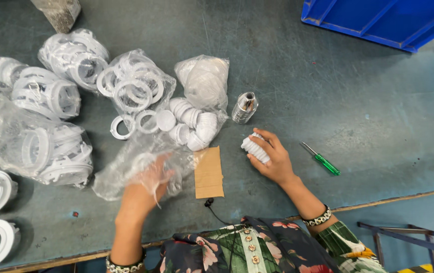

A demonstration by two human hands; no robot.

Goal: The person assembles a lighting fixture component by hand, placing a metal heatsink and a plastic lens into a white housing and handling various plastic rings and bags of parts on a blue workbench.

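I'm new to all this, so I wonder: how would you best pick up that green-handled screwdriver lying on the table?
Grip the green handle from above, pinching across its width. The screwdriver lies flat and alone on the table; its handle is thicker than the thin metal shaft.

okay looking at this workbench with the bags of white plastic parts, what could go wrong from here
1. The left hand is inside a clear plastic bag whose mouth lies open beside loose white caps; pulling out may scatter them.
2. The silver metal piece lies on its side close to the right hand, which grips a ribbed white part; a nudge could roll it.
3. The green screwdriver lies near that wrist and could get knocked toward the table edge.
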